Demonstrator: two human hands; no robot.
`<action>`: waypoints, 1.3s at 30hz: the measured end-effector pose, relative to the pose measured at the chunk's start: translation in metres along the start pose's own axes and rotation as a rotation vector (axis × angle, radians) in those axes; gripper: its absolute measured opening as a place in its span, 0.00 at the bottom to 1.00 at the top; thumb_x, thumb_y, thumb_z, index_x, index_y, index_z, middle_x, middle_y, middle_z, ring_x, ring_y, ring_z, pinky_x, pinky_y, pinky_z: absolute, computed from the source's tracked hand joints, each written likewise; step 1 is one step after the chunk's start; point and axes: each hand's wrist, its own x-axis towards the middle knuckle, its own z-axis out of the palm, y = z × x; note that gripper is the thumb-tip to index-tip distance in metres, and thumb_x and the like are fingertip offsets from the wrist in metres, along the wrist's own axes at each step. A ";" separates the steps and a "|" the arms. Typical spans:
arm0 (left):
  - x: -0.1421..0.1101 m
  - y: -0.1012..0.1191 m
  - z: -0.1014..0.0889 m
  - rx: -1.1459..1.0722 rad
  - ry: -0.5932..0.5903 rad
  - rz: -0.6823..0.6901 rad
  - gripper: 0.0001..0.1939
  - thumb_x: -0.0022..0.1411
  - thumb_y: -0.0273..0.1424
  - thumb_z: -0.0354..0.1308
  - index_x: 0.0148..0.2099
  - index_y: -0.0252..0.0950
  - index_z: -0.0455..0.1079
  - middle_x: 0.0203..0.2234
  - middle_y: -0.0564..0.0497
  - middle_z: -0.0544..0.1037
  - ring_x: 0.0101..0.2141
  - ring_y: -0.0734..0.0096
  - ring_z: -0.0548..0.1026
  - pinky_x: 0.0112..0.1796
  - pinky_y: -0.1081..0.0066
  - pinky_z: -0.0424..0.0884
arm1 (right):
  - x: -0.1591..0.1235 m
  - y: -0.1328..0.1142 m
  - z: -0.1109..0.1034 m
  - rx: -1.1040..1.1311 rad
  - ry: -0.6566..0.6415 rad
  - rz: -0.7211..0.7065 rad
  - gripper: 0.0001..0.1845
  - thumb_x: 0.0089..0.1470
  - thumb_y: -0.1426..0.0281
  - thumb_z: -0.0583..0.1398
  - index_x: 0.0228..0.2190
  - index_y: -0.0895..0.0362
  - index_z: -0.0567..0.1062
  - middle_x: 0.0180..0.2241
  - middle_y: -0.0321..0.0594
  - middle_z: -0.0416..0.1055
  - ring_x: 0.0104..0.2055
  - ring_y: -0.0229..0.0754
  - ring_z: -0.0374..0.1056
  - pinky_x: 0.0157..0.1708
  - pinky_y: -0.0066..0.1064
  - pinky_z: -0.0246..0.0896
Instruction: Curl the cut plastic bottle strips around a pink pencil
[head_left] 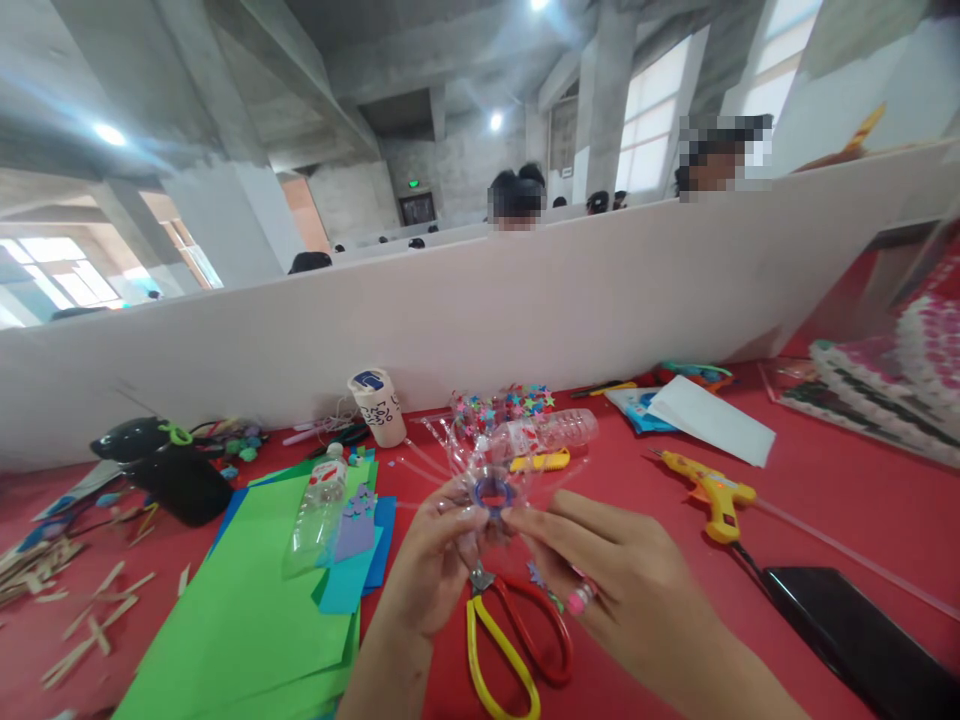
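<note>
Between my hands is a cut clear plastic bottle top, its strips fanned outward, with a blue-purple ring (478,492) at its centre facing me. My left hand (429,560) is closed around its left side, the thumb at the ring's lower edge. From the right, my right hand (626,570) pinches the ring's lower right edge. A pencil-like stick with a pink end (579,600) pokes out under that hand's fingers. Scissors (556,630) with one yellow and one red handle lie just below my hands. Behind them rests a clear plastic bottle (559,430) on its side, near a yellow utility knife (551,460).
Green paper sheets (247,590) and another clear bottle (319,515) lie left. A yellow glue gun (712,495) and a black case-like object (862,630) are right. A white cup (377,408) stands by the white partition (450,330). Wooden sticks (94,635) lie far left.
</note>
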 end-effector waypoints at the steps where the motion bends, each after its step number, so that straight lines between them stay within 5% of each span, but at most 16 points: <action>1: 0.000 0.000 0.000 0.003 0.000 0.003 0.16 0.46 0.24 0.62 0.40 0.34 0.74 0.30 0.49 0.79 0.30 0.70 0.76 0.34 0.73 0.70 | 0.000 0.000 0.001 -0.015 0.011 -0.014 0.14 0.55 0.78 0.51 0.35 0.60 0.76 0.20 0.36 0.65 0.20 0.35 0.60 0.19 0.25 0.53; 6: 0.001 -0.001 0.000 0.015 -0.004 0.064 0.10 0.47 0.24 0.62 0.36 0.34 0.74 0.29 0.50 0.79 0.30 0.71 0.76 0.35 0.73 0.70 | 0.001 -0.002 0.004 -0.050 0.086 -0.038 0.15 0.55 0.78 0.51 0.37 0.63 0.76 0.19 0.37 0.65 0.19 0.36 0.61 0.17 0.25 0.53; 11: 0.001 -0.003 0.000 0.051 0.034 0.131 0.16 0.47 0.24 0.63 0.41 0.36 0.74 0.31 0.51 0.80 0.33 0.70 0.77 0.36 0.72 0.71 | 0.002 -0.004 0.007 -0.038 0.119 0.025 0.16 0.54 0.79 0.50 0.38 0.62 0.76 0.21 0.39 0.69 0.20 0.35 0.64 0.19 0.24 0.59; 19: -0.001 -0.003 -0.001 0.053 0.075 0.170 0.16 0.45 0.25 0.65 0.41 0.38 0.75 0.32 0.50 0.80 0.33 0.71 0.76 0.36 0.72 0.71 | 0.000 0.003 0.012 -0.168 0.180 -0.122 0.14 0.57 0.78 0.51 0.38 0.65 0.76 0.17 0.36 0.63 0.17 0.34 0.58 0.15 0.26 0.48; 39: 0.001 -0.005 -0.004 0.026 0.040 0.202 0.16 0.44 0.25 0.67 0.39 0.38 0.77 0.31 0.51 0.80 0.32 0.74 0.76 0.35 0.78 0.71 | -0.003 -0.001 0.020 -0.150 0.229 -0.135 0.12 0.56 0.80 0.52 0.39 0.67 0.74 0.19 0.38 0.67 0.19 0.36 0.62 0.17 0.26 0.55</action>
